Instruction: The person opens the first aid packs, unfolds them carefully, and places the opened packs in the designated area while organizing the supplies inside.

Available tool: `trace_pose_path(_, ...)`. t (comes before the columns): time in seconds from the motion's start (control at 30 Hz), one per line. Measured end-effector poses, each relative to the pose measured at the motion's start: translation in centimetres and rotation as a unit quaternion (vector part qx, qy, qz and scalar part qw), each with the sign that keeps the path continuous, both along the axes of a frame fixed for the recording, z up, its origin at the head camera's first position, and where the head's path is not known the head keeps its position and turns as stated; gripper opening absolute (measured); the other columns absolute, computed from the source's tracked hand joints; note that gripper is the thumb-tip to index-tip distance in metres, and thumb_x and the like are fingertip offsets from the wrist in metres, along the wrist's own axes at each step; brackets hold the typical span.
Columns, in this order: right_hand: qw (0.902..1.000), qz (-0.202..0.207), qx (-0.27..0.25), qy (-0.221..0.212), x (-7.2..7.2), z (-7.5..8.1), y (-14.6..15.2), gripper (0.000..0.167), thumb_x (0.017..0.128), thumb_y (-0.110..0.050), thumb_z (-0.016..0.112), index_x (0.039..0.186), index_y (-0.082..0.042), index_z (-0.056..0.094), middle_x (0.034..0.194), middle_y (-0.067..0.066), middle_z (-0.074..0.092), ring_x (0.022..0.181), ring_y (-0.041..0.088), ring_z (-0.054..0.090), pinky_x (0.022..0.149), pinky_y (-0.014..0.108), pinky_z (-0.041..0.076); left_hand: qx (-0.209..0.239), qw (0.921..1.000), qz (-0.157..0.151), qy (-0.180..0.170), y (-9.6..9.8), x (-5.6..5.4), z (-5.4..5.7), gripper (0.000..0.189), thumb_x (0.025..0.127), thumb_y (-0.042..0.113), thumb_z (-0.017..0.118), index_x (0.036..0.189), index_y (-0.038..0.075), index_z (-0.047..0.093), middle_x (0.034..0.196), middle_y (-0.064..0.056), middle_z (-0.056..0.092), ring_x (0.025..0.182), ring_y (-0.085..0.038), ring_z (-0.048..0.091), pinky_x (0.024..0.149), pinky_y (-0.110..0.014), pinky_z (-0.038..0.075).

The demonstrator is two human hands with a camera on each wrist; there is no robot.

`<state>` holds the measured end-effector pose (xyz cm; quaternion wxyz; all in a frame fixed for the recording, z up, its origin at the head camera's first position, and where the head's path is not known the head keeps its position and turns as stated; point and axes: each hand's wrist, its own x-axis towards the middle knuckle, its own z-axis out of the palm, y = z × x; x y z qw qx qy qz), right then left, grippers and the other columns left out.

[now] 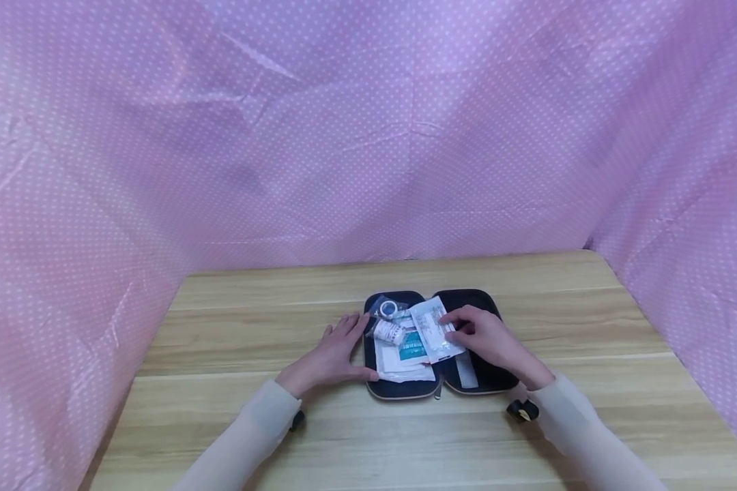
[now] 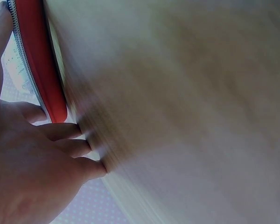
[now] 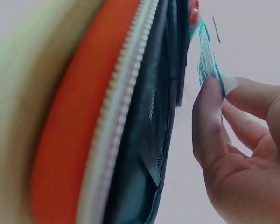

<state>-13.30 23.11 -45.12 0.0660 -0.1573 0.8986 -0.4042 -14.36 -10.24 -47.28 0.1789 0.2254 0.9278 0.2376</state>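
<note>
left hand [image 1: 338, 354]: fingers spread, touching the open, round-cornered, zippered case [image 1: 400, 391] on the wood-grain counter [image 1: 233, 409]. white cylindrical bottle [image 1: 389, 333]: in its left half. right hand [image 1: 490, 335]: pinches a flat, glossy packet [image 1: 432, 329] over the case.

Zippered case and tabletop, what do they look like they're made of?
Zippered case: probably a fabric-covered molded shell, matte-looking red outside; its rounded wall seems to hold its shape. Tabletop: wood or wood-look laminate, smooth, with pale grain streaks.
</note>
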Motion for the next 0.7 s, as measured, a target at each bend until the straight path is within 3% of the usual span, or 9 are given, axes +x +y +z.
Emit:
trace_pose_path(0.47, 0.9978, -0.062, -0.019, 0.011, 1.2, -0.1, 3.4, 0.028, 0.098, -0.011, 0.071, 0.126, -0.005, 0.072, 0.128, 0.020, 0.065, 0.096, 0.027, 0.062, 0.079, 0.031, 0.056, 0.001, 1.0000, -0.002, 0.003, -0.1, 0.0, -0.1, 0.118, 0.080, 0.061, 0.083, 0.166, 0.011, 0.020, 0.170, -0.021, 0.018, 0.157, -0.039, 0.012, 0.126, -0.059, 0.008)
trace_pose_path(0.7, 0.9965, -0.074, -0.038, 0.006, 1.5, -0.3, 4.9, 0.029, 0.100, -0.013, 0.069, 0.128, -0.004, 0.070, 0.132, 0.022, 0.064, 0.106, 0.036, 0.067, 0.089, 0.045, 0.058, 0.001, 1.0000, -0.004, 0.001, -0.1, 0.0, -0.1, 0.119, 0.080, 0.061, 0.083, 0.167, 0.011, 0.018, 0.170, -0.021, 0.017, 0.158, -0.039, 0.011, 0.126, -0.059, 0.008)
